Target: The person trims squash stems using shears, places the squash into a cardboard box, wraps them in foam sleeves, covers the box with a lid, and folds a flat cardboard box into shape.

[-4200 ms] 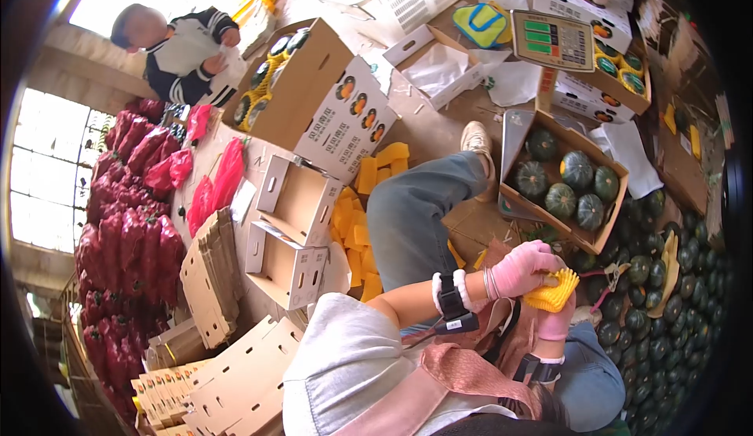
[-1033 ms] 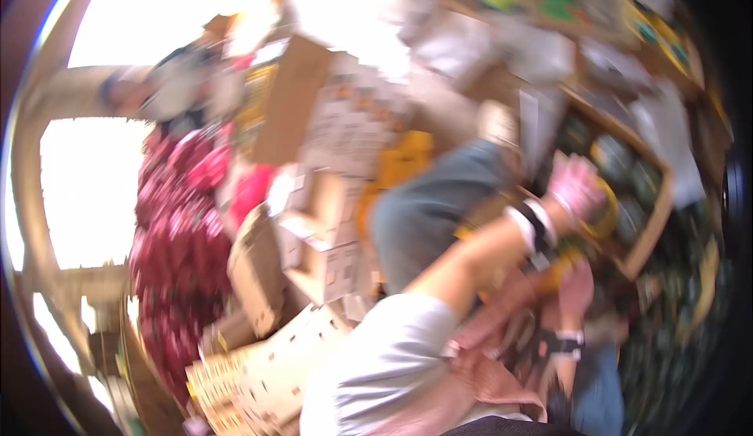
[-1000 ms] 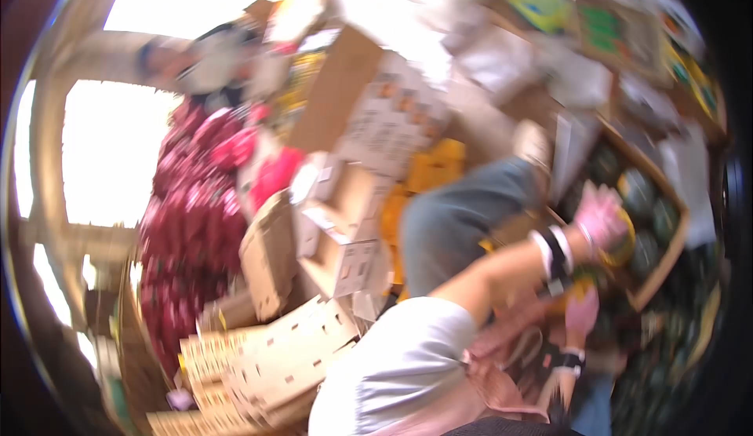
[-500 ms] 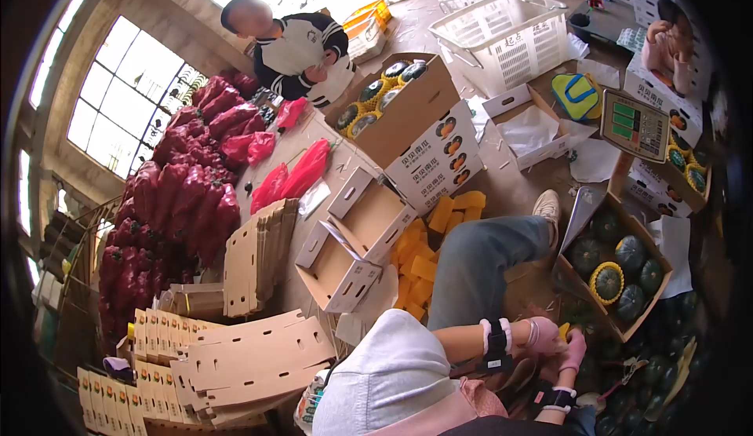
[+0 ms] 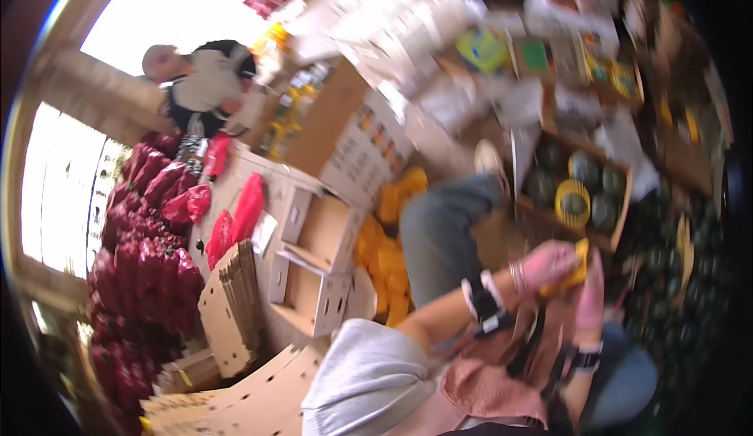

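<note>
My left hand point(image 5: 549, 267), in a pink glove, is closed on a yellow foam net point(image 5: 569, 275). My right hand point(image 5: 590, 291), also gloved in pink, grips the net's other side, its fingers pointing up. The net lies between both hands, above my lap; blur hides whether anything is inside it. Beyond them, an open cardboard box point(image 5: 620, 228) holds several dark green squashes. One squash in it wears a yellow net point(image 5: 572, 204) around its middle.
Loose green squashes point(image 5: 690, 302) cover the floor at right. Yellow foam nets point(image 5: 384, 267) lie left of my knee. Empty boxes point(image 5: 310, 302), flat cardboard point(image 5: 227, 310) and red bags point(image 5: 149, 271) are further left. A person point(image 5: 208, 83) stands behind a tall box point(image 5: 329, 122).
About a second ago my left hand was at the netted squash in the box; now it is back beside my right hand. Since then the yellow net has come into clearer view between them. The camera view has swung.
</note>
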A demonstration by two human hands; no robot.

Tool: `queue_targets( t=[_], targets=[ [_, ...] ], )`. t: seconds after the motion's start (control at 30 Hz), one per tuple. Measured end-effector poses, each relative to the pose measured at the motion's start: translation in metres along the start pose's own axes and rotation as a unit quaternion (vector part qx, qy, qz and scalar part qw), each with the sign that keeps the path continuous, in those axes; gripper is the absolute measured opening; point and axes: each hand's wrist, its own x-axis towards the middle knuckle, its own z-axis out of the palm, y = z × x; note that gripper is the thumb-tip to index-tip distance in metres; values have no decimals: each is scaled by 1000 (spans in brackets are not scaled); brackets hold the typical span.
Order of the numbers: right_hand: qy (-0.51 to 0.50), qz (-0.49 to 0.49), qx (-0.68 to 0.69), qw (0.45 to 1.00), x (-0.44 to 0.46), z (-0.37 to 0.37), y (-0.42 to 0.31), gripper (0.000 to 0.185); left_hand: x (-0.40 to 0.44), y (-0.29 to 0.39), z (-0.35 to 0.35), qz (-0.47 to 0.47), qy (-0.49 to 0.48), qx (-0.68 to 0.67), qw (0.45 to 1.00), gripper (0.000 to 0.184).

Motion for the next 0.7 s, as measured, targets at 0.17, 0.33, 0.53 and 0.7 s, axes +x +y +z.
queue_targets(
  t=[0.17,0.33,0.53,0.7],
  targets=[
    [84,-71,-269,957,2,-19,9,25,-9,-34,0,118,111,239,958,13],
    [161,-123,-441,874,3,-13,27,25,-4,-25,15,31,149,293,944,20],
    [187,-164,-436,865,10,-12,37,27,1,-30,4,-49,105,306,945,29],
    [48,150,188,969,1,-45,24,36,-4,-15,-10,-172,33,-480,860,29]
  ],
)
